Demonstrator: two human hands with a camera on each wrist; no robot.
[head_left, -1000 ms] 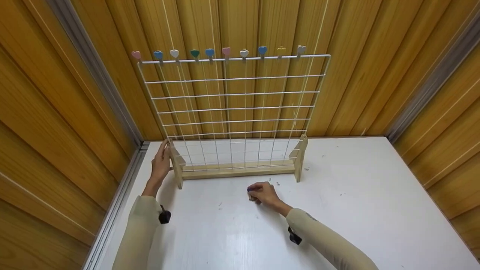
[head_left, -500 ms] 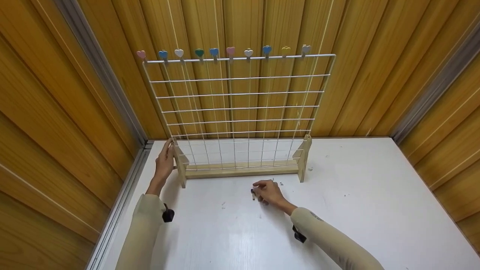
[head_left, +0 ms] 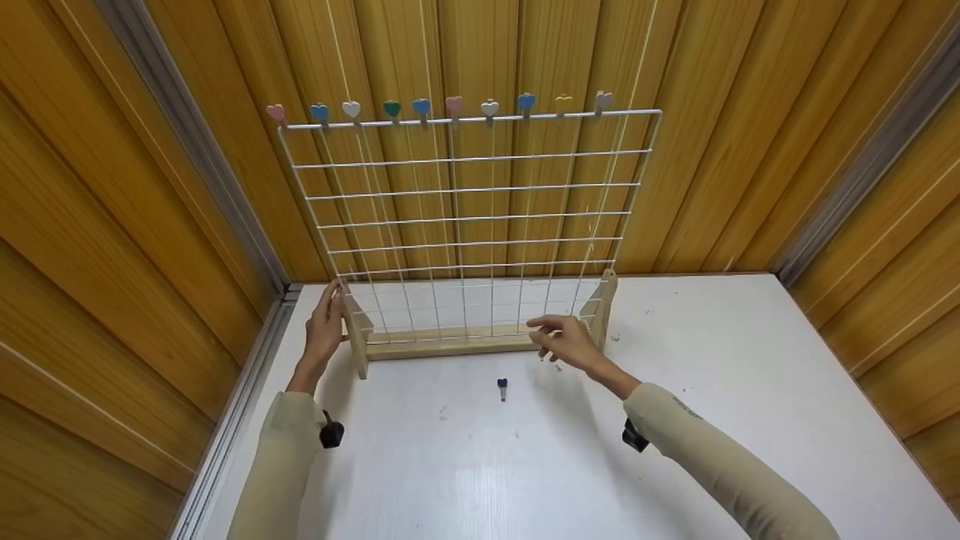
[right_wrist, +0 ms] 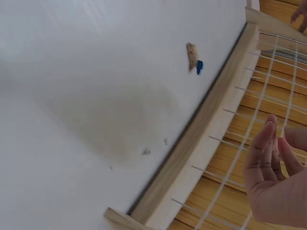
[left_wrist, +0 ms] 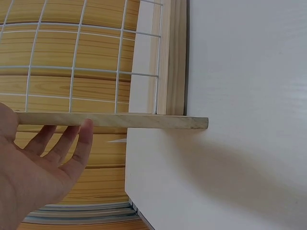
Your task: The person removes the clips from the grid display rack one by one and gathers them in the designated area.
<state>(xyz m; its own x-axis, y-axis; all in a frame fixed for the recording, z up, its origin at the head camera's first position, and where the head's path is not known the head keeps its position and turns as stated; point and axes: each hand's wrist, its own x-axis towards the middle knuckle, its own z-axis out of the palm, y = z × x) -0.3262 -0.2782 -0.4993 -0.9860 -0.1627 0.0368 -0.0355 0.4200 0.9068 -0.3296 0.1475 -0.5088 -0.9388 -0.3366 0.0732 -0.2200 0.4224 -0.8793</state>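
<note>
A white wire grid [head_left: 465, 187] stands upright in a wooden base [head_left: 450, 348]. My left hand [head_left: 324, 334] rests its fingertips on the outer face of the base's left side board [left_wrist: 110, 120]. My right hand [head_left: 566, 343] hovers in front of the base's right part, its fingers loosely bent with nothing between them. On the table, left of that hand, lies a small wooden clothespin [head_left: 503, 390] with a dark blue heart; the right wrist view shows the same clothespin [right_wrist: 192, 56] near the base bar.
Along the grid's top wire several heart clothespins stand in a row, from a pink heart [head_left: 276, 112] to a grey heart [head_left: 603, 100]. The white table [head_left: 465, 465] has small dark marks. Wood-panelled walls [head_left: 870, 187] rise behind and at both sides.
My right hand has let go of the dark blue heart clothespin, leaving it lying on the table, and has moved up and to the right. The left hand has stayed at the side board.
</note>
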